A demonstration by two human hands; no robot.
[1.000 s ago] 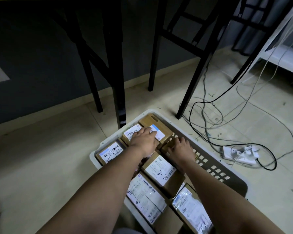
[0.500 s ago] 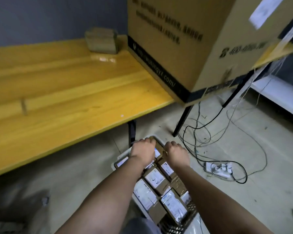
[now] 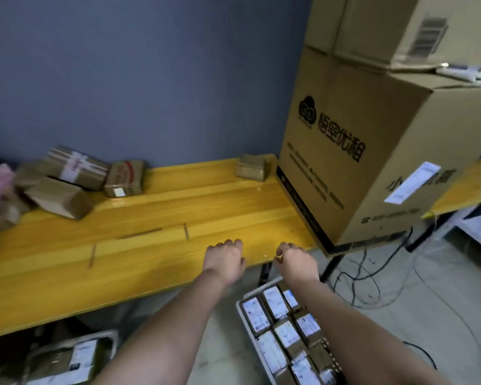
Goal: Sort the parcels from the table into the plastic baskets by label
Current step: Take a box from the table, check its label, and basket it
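while both hands [image 3: 224,258] hover, basket [image 3: 243,307] runs lengthwise away

We count two baskets [image 3: 245,304] [image 3: 114,336] on the floor and two large cartons [image 3: 372,168] [image 3: 386,26] stacked on the table [image 3: 178,218]. One small parcel [image 3: 251,167] lies alone; the left heap is too blurred to count.

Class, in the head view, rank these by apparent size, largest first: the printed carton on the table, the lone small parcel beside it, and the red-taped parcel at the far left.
1. Printed carton, by far.
2. Red-taped parcel.
3. Lone small parcel, smaller, though both lie at similar depth on the table.
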